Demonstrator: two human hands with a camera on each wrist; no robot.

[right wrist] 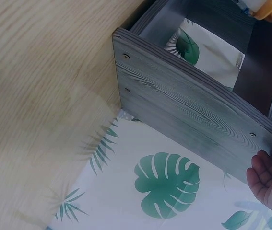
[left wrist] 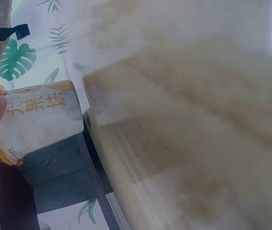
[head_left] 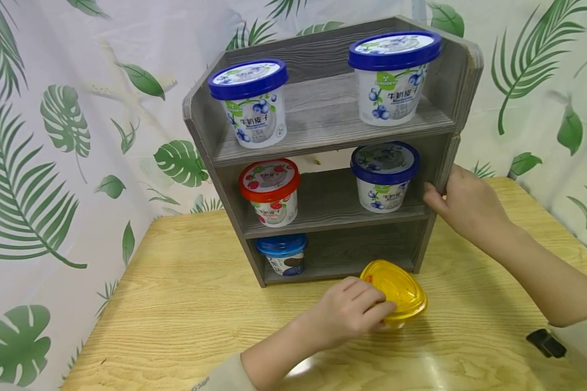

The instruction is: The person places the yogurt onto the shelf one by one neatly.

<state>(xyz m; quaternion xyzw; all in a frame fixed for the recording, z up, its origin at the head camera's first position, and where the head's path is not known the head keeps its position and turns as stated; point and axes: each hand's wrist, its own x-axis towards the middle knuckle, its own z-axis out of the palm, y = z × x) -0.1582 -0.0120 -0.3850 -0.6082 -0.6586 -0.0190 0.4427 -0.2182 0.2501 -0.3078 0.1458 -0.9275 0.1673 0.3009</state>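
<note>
In the head view my left hand [head_left: 354, 309] grips a tub with a yellow lid [head_left: 393, 288], tilted in front of the bottom shelf. The left wrist view shows that tub's white side [left wrist: 42, 117] with gold lettering, and a thumb at its lid. My right hand [head_left: 474, 203] holds the right side panel of a grey wooden shelf rack [head_left: 332, 103], its thumb on the front edge. In the right wrist view, the right fingers [right wrist: 263, 172] lie along the outside of that panel.
Blue-lidded blueberry tubs stand on the top shelf, left [head_left: 254, 108] and right [head_left: 396, 81]. The middle shelf bears a red-lidded tub [head_left: 274, 193] and another blueberry tub [head_left: 383, 179]. A light-blue-lidded cup [head_left: 283, 255] sits bottom left. Leaf-patterned cloth [head_left: 102, 108] hangs behind the wooden table [head_left: 176, 304].
</note>
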